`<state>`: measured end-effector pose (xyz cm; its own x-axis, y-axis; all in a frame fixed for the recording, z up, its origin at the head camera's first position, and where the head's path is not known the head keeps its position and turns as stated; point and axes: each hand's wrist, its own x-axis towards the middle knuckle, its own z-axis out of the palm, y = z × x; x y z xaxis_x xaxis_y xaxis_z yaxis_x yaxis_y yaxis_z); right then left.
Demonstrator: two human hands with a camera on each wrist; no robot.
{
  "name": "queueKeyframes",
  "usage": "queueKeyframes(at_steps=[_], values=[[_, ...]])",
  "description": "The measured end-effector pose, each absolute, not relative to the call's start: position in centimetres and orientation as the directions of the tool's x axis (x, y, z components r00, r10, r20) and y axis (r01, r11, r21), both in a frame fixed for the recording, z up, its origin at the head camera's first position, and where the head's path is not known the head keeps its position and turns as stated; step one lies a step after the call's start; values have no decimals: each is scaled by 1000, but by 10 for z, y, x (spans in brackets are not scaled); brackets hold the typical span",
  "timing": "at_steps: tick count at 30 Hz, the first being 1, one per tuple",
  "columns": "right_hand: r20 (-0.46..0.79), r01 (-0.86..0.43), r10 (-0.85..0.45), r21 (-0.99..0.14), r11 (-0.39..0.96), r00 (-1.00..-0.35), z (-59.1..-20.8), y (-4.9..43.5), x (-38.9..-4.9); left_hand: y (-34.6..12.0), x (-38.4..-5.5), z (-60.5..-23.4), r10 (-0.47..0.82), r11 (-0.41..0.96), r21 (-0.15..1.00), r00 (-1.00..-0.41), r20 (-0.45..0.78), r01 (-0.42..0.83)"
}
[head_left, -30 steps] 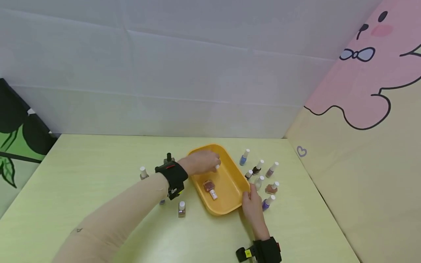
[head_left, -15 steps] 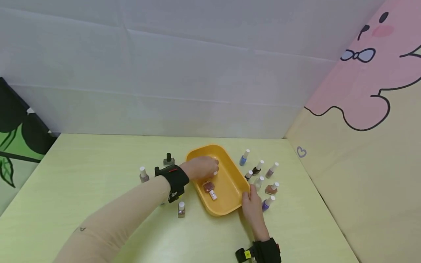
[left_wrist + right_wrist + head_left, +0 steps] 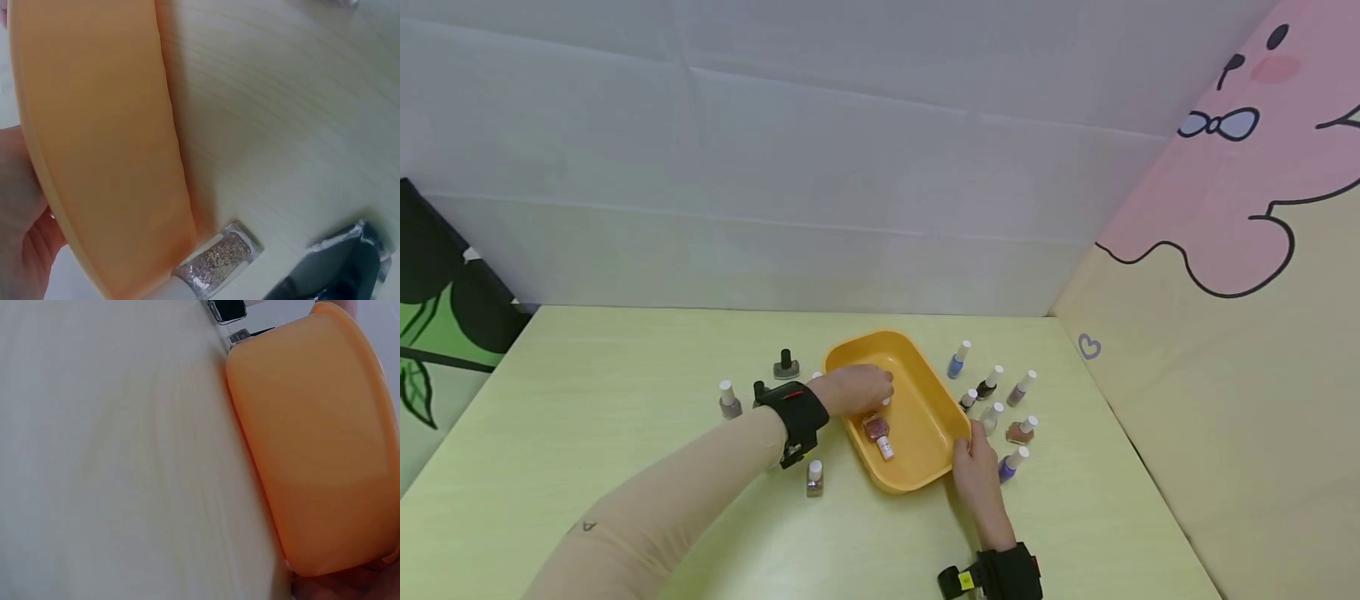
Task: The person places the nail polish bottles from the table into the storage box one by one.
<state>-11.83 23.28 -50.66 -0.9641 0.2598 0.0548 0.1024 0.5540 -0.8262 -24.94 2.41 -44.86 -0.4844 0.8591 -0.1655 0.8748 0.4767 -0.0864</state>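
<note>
A yellow tray [image 3: 925, 433] sits at a slant in the middle of the table. My left hand [image 3: 857, 389] reaches over its left rim, fingers curled down inside; a white tip at the fingers looks like a nail polish bottle's cap, with the bottle itself hidden by the hand. Beside those fingers a reddish-brown nail polish bottle [image 3: 876, 427] with a white cap lies in the tray. The right hand [image 3: 976, 467] grips the tray's near right corner, thumb on the rim and fingers underneath. In the left wrist view, the left hand [image 3: 25, 212] shows over the tray wall [image 3: 106, 137].
Several nail polish bottles stand right of the tray, including a blue one [image 3: 958, 360] and a purple one [image 3: 1012, 464]. To the left are a black-capped bottle [image 3: 786, 365], a pale one [image 3: 728, 400] and a glittery one [image 3: 815, 479]. A white wall [image 3: 820, 167] rises behind the table.
The left hand has shifted slightly toward me and left inside the tray, the white tip moving with it. My right hand stays on the tray corner.
</note>
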Motion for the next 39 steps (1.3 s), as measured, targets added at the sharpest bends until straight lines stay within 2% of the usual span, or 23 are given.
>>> queueKeyframes(at_steps=[9,24,32,39], values=[[53,102,261,-832,545,-964,-507,233,-119,27,-251,-456,866,467,-100,-477,-147,879],[53,102,261,-833,545,-964,-506,233,-119,25,-250,-459,881,459,-58,-462,-104,887],[54,101,265,-838,536,-963,-507,232,-120,22,-249,-451,877,477,-19,-477,-64,879],[61,98,268,-834,543,-962,-508,233,-120,18,-248,-448,884,467,-9,-467,-28,884]])
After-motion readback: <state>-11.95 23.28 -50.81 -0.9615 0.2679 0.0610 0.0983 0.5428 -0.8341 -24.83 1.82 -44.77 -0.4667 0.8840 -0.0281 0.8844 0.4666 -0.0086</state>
